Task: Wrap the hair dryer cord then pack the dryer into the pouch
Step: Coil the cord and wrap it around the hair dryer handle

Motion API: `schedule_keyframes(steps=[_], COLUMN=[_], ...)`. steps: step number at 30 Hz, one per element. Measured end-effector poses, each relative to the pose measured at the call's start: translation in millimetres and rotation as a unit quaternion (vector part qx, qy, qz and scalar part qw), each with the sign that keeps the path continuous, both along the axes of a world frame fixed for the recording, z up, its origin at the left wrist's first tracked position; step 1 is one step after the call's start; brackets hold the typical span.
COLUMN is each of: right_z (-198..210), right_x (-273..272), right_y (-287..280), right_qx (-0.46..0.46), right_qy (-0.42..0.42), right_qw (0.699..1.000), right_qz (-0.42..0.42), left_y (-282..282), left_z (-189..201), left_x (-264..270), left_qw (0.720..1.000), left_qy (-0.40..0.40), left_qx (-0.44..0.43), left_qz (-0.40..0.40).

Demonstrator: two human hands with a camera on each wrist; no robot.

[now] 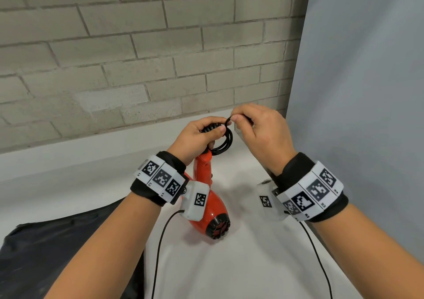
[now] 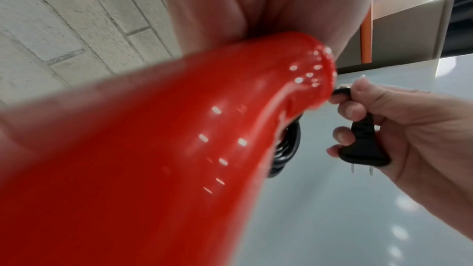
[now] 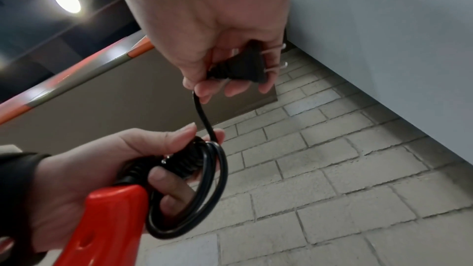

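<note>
The red hair dryer [image 1: 207, 203] stands on its barrel on the white table [image 1: 252, 264], handle pointing up. My left hand [image 1: 202, 135] grips the handle's top end and the black strain relief, and pins several loops of the black cord [image 1: 224, 140] there. In the right wrist view the coil [image 3: 207, 189] hangs round my left hand's fingers [image 3: 176, 137] above the red handle [image 3: 107, 221]. My right hand [image 1: 250, 126] holds the black two-pin plug [image 3: 240, 66] just right of the coil, with a short stretch of cord between. The dark pouch [image 1: 59, 248] lies flat at lower left.
A brick wall [image 1: 137, 57] rises right behind the table. A pale grey panel [image 1: 367, 92] closes the right side. Thin black cables [image 1: 160, 248] hang from both wrist cameras over the table's near part.
</note>
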State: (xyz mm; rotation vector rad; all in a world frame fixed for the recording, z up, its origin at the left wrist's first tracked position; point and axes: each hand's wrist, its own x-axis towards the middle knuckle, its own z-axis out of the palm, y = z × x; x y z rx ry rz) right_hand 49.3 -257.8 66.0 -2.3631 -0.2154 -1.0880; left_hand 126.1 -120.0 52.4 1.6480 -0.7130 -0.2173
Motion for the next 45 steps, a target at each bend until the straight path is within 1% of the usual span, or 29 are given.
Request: schedule_keyframes(steps=[3, 6, 8, 11, 13, 16, 21, 25, 28, 31, 35, 38, 42, 43, 45], right_z=[0, -7, -12, -13, -9, -3, -1, -7, -18, -29, -40, -44, -47, -47, -46], right_x=[1, 7, 10, 12, 13, 11, 8, 16, 23, 27, 33, 38, 42, 42, 43], right_y=[-8, -17, -21, -25, -26, -22, -10, 1, 4, 6, 11, 11, 7, 6, 5], right_qx=[0.041, 0.037, 0.017, -0.003, 0.009, 0.054, 0.170, 0.236, 0.224, 0.202, 0.155, 0.159, 0.202, 0.206, 0.195], right_qy=[0.096, 0.207, 0.232, 0.244, 0.242, 0.231, 0.190, 0.158, 0.123, 0.111, 0.083, 0.079, 0.078, 0.074, 0.093], right_qw=[0.993, 0.975, 0.970, 0.968, 0.969, 0.969, 0.958, 0.948, 0.960, 0.969, 0.983, 0.984, 0.976, 0.976, 0.976], right_qz=[0.049, 0.071, 0.067, 0.057, 0.050, 0.063, 0.129, 0.143, 0.116, 0.089, 0.046, 0.028, 0.006, 0.009, 0.032], left_y=[-2, -1, -1, -4, -8, -12, -15, -18, -18, -17, -21, -22, -18, -17, -16], left_z=[-3, -5, -6, -7, -7, -7, -9, -9, -9, -9, -8, -8, -6, -5, -4], left_x=[3, 7, 9, 9, 8, 9, 9, 9, 10, 11, 10, 7, 3, 2, -1], left_qw=[0.998, 0.995, 0.995, 0.995, 0.995, 0.993, 0.994, 0.993, 0.991, 0.990, 0.993, 0.994, 0.996, 0.996, 0.997], left_qy=[0.027, 0.039, 0.027, 0.015, 0.013, 0.019, 0.037, 0.044, 0.063, 0.068, 0.051, 0.052, 0.038, 0.044, 0.053], left_qx=[-0.044, -0.059, -0.054, -0.045, -0.042, -0.050, -0.067, -0.089, -0.102, -0.098, -0.077, -0.076, -0.060, -0.060, -0.055], left_qz=[0.042, 0.071, 0.076, 0.086, 0.094, 0.101, 0.084, 0.064, 0.062, 0.071, 0.070, 0.059, 0.048, 0.039, 0.021])
